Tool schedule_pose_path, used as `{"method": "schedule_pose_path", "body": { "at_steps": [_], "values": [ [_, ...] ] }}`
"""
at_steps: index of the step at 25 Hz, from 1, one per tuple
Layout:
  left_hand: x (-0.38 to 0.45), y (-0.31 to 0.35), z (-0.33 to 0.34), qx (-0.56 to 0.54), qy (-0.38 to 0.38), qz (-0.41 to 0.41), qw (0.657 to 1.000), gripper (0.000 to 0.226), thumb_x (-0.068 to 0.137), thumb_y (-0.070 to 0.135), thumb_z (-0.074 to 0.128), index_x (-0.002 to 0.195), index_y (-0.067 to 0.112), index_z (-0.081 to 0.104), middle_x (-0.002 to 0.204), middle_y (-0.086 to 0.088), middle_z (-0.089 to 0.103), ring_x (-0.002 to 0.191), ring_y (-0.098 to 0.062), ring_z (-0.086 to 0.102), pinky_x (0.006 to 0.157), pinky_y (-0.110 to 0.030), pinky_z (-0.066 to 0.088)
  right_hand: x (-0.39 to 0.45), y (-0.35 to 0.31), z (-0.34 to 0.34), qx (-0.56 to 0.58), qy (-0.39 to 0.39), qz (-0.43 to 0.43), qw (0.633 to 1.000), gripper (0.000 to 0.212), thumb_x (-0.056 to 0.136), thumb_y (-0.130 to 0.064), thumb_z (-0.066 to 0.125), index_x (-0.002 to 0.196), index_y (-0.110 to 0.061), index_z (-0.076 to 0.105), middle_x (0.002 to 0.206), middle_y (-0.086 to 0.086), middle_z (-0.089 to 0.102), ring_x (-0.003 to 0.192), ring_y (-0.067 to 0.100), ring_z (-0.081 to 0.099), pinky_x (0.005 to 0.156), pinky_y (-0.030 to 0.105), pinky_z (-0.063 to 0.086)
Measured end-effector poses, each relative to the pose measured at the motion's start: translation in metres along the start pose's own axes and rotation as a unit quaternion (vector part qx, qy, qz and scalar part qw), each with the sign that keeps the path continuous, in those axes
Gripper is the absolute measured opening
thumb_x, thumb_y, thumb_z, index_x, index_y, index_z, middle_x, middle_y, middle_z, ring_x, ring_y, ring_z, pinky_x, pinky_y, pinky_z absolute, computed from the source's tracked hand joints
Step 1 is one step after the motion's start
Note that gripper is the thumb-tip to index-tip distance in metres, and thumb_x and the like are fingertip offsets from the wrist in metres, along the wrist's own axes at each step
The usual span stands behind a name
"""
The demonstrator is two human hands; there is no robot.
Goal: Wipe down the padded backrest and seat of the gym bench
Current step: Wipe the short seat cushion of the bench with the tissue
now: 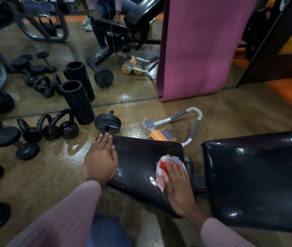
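Right hand [176, 186] pressed flat, fingers spread on my cloth [166, 168], mid-seat [141, 163]; backrest [259, 177] beside it I judged still unwiped

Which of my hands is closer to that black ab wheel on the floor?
Left. Your left hand rests on the seat pad's far-left corner, fingertips just short of the ab wheel's handle. Your right hand presses the cloth at the pad's opposite end.

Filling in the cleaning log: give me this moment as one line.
stage: wiping seat pad | right hand: flat on cloth | left hand: braces seat edge | backrest: untouched now
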State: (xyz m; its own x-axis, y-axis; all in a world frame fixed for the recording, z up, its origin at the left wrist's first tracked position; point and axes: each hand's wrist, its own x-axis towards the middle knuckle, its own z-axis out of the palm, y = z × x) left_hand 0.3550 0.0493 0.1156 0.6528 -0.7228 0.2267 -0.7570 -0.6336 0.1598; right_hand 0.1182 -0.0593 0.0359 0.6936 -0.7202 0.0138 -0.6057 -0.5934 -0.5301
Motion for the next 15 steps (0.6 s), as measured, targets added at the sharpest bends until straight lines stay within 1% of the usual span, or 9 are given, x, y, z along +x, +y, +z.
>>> {"method": "schedule_pose_path", "body": {
  "at_steps": [2,4,5,6,8,10,11,12,15],
  "values": [
    [0.0,-0.001,-0.001,0.002,0.0,0.0,1.0,0.052,0.095,0.03,0.03,0.132,0.004,0.054,0.139,-0.009,0.052,0.133,-0.022,0.043,0.11,-0.034,0.029,0.036,0.008,0.001,0.025,0.014,0.088,0.996,0.082,0.088,-0.07,-0.009,0.156,-0.027,0.007,0.164,-0.005,0.007,0.151,0.017,-0.002,0.122,0.044,0.004],
    [0.0,0.001,-0.001,0.0,0.0,0.003,1.0,0.051,0.094,0.03,0.031,0.131,0.003,0.054,0.139,-0.009,0.052,0.133,-0.023,0.044,0.11,-0.035,0.029,0.074,-0.007,0.0,0.016,-0.002,0.175,0.984,0.076,0.091,-0.064,-0.003,0.156,-0.026,0.005,0.165,-0.002,0.007,0.151,0.022,0.0,0.122,0.047,0.003],
    [0.0,0.001,-0.002,0.0,0.002,0.002,1.0,0.051,0.094,0.029,0.031,0.131,0.003,0.055,0.138,-0.009,0.052,0.132,-0.023,0.044,0.109,-0.034,0.029,0.082,-0.02,-0.001,-0.009,-0.017,0.175,0.984,0.069,0.095,-0.057,0.001,0.156,-0.026,0.007,0.164,-0.002,0.007,0.151,0.024,0.001,0.121,0.047,0.003],
    [0.0,0.001,-0.002,0.001,0.003,0.001,1.0,0.051,0.094,0.029,0.031,0.13,0.003,0.055,0.138,-0.01,0.053,0.132,-0.023,0.045,0.109,-0.034,0.029,0.08,-0.033,-0.002,-0.03,-0.02,0.137,0.99,0.065,0.096,-0.052,0.002,0.156,-0.028,0.008,0.164,-0.002,0.007,0.151,0.025,0.002,0.121,0.046,0.003],
    [0.0,0.002,-0.002,0.002,0.005,0.0,1.0,0.051,0.094,0.029,0.032,0.13,0.003,0.056,0.138,-0.01,0.053,0.132,-0.023,0.045,0.109,-0.033,0.029,0.046,-0.052,-0.004,-0.048,-0.029,-0.001,0.998,0.066,0.094,-0.055,-0.005,0.155,-0.033,0.007,0.164,-0.007,0.006,0.151,0.02,-0.001,0.121,0.043,0.003],
    [0.0,0.002,-0.002,0.001,0.004,0.001,1.0,0.051,0.094,0.029,0.031,0.13,0.003,0.055,0.138,-0.01,0.053,0.132,-0.024,0.045,0.109,-0.034,0.029,-0.002,-0.041,-0.005,-0.035,-0.042,-0.094,0.994,0.061,0.096,-0.057,-0.005,0.154,-0.037,0.001,0.163,-0.013,-0.001,0.15,0.012,-0.01,0.121,0.041,-0.001],
    [0.0,0.002,-0.001,0.001,0.004,0.002,1.0,0.051,0.094,0.03,0.031,0.13,0.003,0.055,0.138,-0.01,0.053,0.131,-0.024,0.045,0.109,-0.034,0.029,-0.016,-0.025,-0.005,-0.029,-0.043,-0.11,0.993,0.06,0.098,-0.057,-0.002,0.154,-0.037,0.001,0.163,-0.014,-0.001,0.15,0.011,-0.01,0.121,0.042,0.0],
    [0.0,0.002,-0.001,0.0,0.005,0.002,1.0,0.051,0.094,0.03,0.031,0.13,0.003,0.056,0.137,-0.01,0.053,0.131,-0.024,0.045,0.109,-0.035,0.03,-0.019,-0.009,-0.007,-0.015,-0.043,-0.097,0.994,0.061,0.098,-0.058,0.0,0.155,-0.036,0.004,0.163,-0.014,0.002,0.15,0.011,-0.008,0.122,0.043,0.002],
    [0.001,0.001,0.0,-0.002,0.011,0.0,1.0,0.05,0.094,0.029,0.032,0.129,0.003,0.056,0.137,-0.01,0.054,0.131,-0.024,0.045,0.108,-0.035,0.031,0.013,0.019,-0.005,0.046,-0.003,0.014,0.999,0.075,0.094,-0.066,-0.003,0.155,-0.027,0.014,0.163,-0.011,0.004,0.151,0.015,-0.001,0.123,0.043,0.002]
  ]
}}
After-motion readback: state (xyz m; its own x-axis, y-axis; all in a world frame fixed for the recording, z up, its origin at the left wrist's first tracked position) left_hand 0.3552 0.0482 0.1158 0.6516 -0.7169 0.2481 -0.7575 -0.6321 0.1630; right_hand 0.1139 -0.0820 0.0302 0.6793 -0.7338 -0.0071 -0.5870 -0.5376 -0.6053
